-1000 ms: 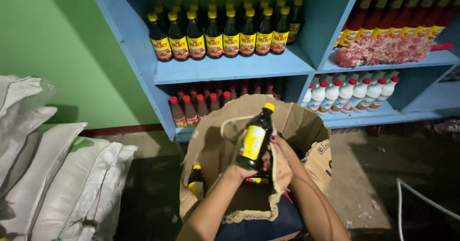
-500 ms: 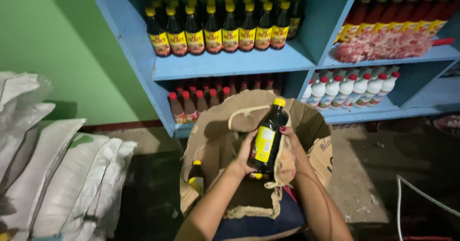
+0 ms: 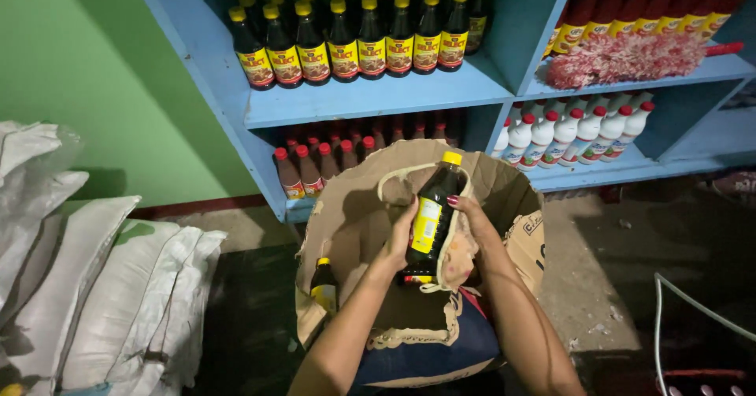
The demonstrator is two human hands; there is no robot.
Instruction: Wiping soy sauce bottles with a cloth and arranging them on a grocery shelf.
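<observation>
Both my hands hold one dark bottle [image 3: 430, 216] with a yellow cap and yellow label, upright and slightly tilted, above an open cardboard box [image 3: 354, 207]. My left hand [image 3: 400, 238] grips its left side and base. My right hand [image 3: 471, 221] wraps its right side. Another dark bottle with a yellow cap [image 3: 323, 286] stands in the box at the lower left. On the blue shelf [image 3: 378, 101] above stands a row of like bottles [image 3: 354, 46].
Red-capped bottles [image 3: 315, 164] fill the lower shelf, white red-capped bottles [image 3: 575, 132] the right one. A pink duster [image 3: 630, 57] lies on the upper right shelf. White sacks [image 3: 94, 286] are piled at left. A white cable [image 3: 661, 309] runs on the floor at right.
The bottle has come more upright and risen a little over the box. The view has tilted down slightly.
</observation>
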